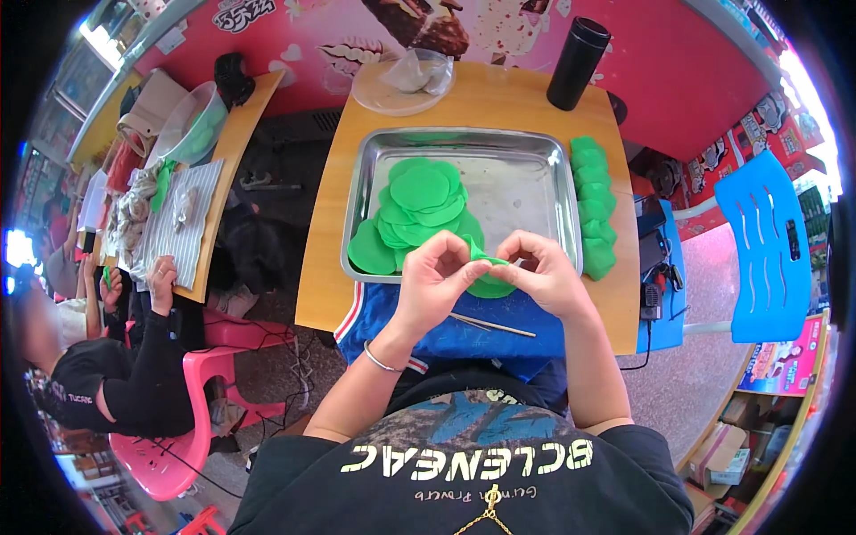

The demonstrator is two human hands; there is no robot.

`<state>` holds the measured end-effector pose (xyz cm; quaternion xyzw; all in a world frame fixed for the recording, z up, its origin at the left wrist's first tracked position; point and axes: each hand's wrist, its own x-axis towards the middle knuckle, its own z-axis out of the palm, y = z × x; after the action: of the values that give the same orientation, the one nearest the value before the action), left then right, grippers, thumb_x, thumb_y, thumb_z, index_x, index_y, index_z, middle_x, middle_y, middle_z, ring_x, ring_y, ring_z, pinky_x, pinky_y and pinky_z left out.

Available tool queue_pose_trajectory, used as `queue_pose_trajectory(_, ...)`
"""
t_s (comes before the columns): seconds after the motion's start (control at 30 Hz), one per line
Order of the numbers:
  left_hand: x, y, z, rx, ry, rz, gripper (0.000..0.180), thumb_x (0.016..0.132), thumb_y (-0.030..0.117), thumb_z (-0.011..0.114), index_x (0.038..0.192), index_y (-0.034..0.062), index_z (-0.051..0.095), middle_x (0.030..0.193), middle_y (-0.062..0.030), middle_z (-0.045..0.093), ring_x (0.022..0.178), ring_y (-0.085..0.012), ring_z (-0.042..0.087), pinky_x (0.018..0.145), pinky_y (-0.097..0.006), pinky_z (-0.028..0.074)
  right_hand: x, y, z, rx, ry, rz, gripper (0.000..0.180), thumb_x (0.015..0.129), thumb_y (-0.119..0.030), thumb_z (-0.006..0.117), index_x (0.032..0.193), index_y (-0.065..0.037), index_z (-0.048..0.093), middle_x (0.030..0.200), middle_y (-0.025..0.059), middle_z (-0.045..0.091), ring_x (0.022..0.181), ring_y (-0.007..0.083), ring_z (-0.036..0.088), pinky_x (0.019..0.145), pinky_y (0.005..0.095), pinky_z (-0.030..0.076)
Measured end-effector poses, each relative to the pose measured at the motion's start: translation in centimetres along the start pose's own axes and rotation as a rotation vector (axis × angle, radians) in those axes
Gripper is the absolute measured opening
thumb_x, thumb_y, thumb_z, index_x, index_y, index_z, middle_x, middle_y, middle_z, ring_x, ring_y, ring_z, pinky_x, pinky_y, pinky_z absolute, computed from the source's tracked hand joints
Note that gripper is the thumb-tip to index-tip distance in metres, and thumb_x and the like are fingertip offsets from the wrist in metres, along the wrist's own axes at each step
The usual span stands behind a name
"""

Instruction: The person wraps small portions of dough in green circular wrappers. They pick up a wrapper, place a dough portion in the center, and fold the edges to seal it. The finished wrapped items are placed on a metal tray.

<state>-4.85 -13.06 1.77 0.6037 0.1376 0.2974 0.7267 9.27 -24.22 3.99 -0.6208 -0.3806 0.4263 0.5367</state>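
Green dough disc being pinched between left hand and right hand — both clamped on it, just above metal tray for stacking.

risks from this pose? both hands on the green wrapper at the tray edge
1. The left hand and right hand pinch one thin green wrapper; it looks soft and could tear or fold unevenly.
2. The stacked wrappers in the metal tray overlap and may stick together.
3. The thin stick lies on the blue cloth near the wrists; a forearm could knock it off.
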Motion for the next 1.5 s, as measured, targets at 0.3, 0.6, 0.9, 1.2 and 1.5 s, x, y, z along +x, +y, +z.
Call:
queue_pose_trajectory(0.3, 0.3, 1.0, 0.3, 0.508, -0.004, 0.193, 0.022, 0.073, -0.003, 0.063, 0.079, 0.0025, 0.043, 0.067, -0.0017, 0.047, 0.056, -0.0078, 0.047, 0.051, -0.022, 0.04, -0.4, 0.6, 2.4, -0.026, 0.21, -0.127, 0.005, 0.079, -0.004, 0.062, 0.082, -0.001, 0.059, 0.076, 0.0, 0.055, 0.068, 0.0063, 0.051, 0.054, 0.0215, 0.04)
queue_pose_trajectory(0.6, 0.9, -1.3, 0.5, 0.767, 0.329, 0.479, 0.027, 0.065, -0.003, 0.066, 0.082, 0.004, 0.046, 0.07, -0.0075, 0.052, 0.058, -0.0197, 0.054, 0.049, -0.03, 0.043, -0.1, 0.8, 4.7, -0.459, 0.511, -0.427, 0.012, 0.068, 0.002, 0.064, 0.077, -0.003, 0.058, 0.071, 0.0072, 0.053, 0.062, 0.0199, 0.053, 0.054, 0.0301, 0.044)
queue_pose_trajectory(0.9, 1.2, -0.4, 0.2, 1.019, 0.181, 0.899, 0.021, 0.063, 0.008, 0.064, 0.084, 0.0068, 0.063, 0.066, -0.0037, 0.049, 0.059, -0.0187, 0.054, 0.048, -0.031, 0.043, -0.5, 0.5, 4.8, -0.332, 0.501, -0.312, 0.013, 0.066, 0.002, 0.06, 0.077, -0.002, 0.055, 0.068, 0.0072, 0.051, 0.061, 0.0179, 0.051, 0.055, 0.0274, 0.042)
queue_pose_trajectory(1.2, -0.2, -1.7, 2.7, 0.507, 0.29, 0.221, 0.013, 0.071, -0.002, 0.063, 0.084, 0.0011, 0.061, 0.061, -0.0028, 0.041, 0.05, -0.0125, 0.039, 0.047, -0.026, 0.032, -0.1, 1.7, 3.8, -0.644, 0.667, -0.413, 0.015, 0.066, -0.001, 0.062, 0.078, -0.004, 0.054, 0.076, 0.0068, 0.052, 0.067, 0.0204, 0.054, 0.057, 0.0315, 0.044)
queue_pose_trajectory(1.5, 0.0, -1.7, 2.6, -0.271, 0.023, -0.213, 0.013, 0.083, 0.005, 0.057, 0.095, -0.0001, 0.057, 0.076, 0.0069, 0.045, 0.067, 0.0, 0.041, 0.051, -0.016, 0.033, 0.5, 1.1, 3.3, -0.404, 0.702, -0.329, 0.033, 0.065, 0.002, 0.067, 0.093, -0.004, 0.052, 0.082, 0.007, 0.051, 0.066, 0.0186, 0.052, 0.056, 0.0312, 0.042)
